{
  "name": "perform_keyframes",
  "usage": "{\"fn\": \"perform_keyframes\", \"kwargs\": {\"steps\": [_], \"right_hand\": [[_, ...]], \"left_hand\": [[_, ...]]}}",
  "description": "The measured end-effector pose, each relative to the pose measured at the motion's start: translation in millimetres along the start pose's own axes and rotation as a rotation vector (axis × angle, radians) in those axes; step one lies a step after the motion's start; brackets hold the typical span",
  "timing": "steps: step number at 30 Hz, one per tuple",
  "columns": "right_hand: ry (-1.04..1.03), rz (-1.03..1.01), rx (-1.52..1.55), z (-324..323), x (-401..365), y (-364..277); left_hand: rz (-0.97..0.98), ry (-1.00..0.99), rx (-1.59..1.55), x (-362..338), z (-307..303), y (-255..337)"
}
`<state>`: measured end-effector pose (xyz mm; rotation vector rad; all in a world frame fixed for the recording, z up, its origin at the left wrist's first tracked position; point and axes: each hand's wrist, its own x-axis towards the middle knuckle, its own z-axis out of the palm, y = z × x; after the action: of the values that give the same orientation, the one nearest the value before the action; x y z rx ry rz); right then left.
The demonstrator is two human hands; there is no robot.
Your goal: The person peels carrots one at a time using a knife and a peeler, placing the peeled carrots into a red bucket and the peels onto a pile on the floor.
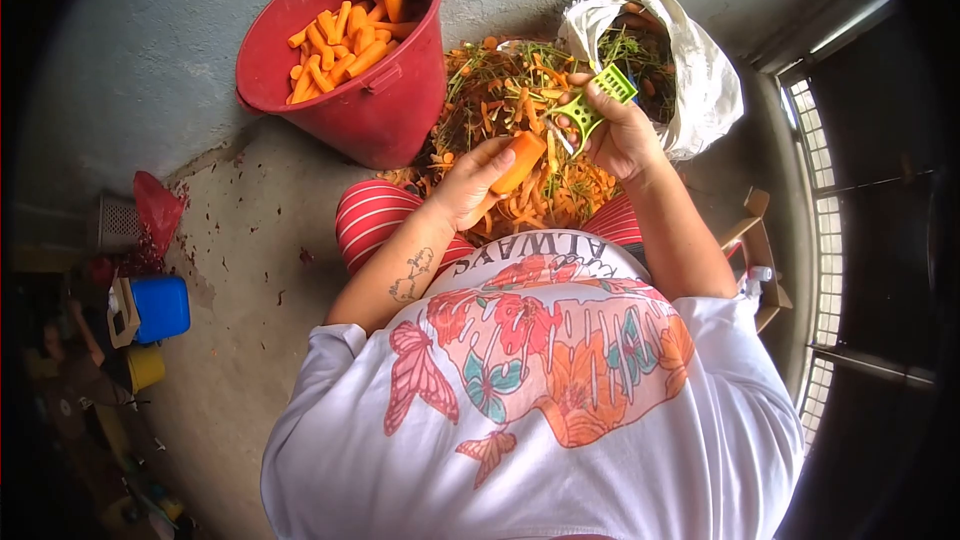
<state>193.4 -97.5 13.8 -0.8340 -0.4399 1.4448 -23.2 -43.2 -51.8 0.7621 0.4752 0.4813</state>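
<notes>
A peeled orange carrot (519, 164) sits in my left hand (474, 183), whose fingers are wrapped round it, its thick end pointing up and to the right. My right hand (622, 130) grips a light green peeler (598, 106) with holes and slots in its flat body. Carrot and peeler are a short way apart. Below both hands lies a heap of carrot peelings and green tops (485, 100). Left of the heap, a red bucket (400, 120) holds several peeled carrots (340, 45), one standing up at its rim.
A white sack (712, 90) with carrots and greens in it stands open at the right. A cardboard box (752, 240) is by the barred gate. On the left floor are a blue container (160, 308) and a yellow one (146, 367). A wall (180, 30) rises behind the bucket.
</notes>
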Motion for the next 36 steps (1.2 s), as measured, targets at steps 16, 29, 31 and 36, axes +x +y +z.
{"fn": "perform_keyframes", "kwargs": {"steps": [16,29,31,36], "right_hand": [[0.958,-0.151,-1.621,-268.9,115.6,-35.1],[0.74,0.218,-1.91,-278.7,165.3,-38.8],[0.71,0.241,-1.835,-264.7,151.6,-53.4],[0.68,-0.009,-1.307,-155.6,68.6,-22.5]], "left_hand": [[0.695,0.45,1.351,29.6,-34.8,-1.7],[0.618,0.683,1.496,48.8,-44.8,12.9],[0.583,0.667,1.458,52.4,-43.8,11.6],[0.681,0.541,1.456,61.0,-35.3,7.0]]}}
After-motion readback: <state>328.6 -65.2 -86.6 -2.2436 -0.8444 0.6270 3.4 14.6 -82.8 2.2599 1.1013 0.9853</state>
